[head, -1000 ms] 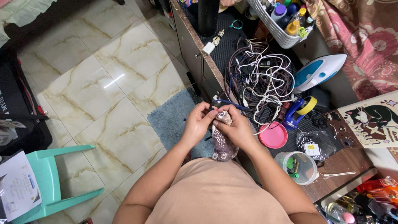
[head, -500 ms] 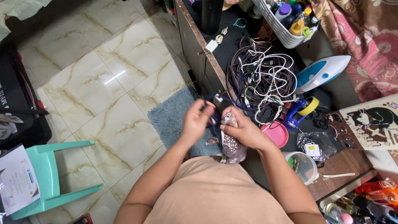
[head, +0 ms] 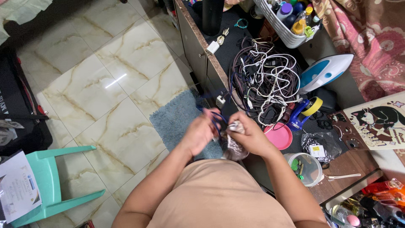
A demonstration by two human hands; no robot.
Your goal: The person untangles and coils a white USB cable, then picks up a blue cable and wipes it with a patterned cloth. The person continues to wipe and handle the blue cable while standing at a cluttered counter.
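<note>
The right hand (head: 252, 136) is clamped around the neck of a small patterned brown-and-white fabric pouch (head: 234, 145), propping its mouth upward just off the edge of the table (head: 341, 166), seemingly so it stays open. The left hand (head: 197, 131) sits just beside it, fingers closed on a dark blue cable (head: 216, 119) looped right over that mouth, touching the pouch's top. Behind, a tangle of brown and white cords (head: 263, 80) lies heaped on the table, near a pink round lid (head: 278, 137)
</note>
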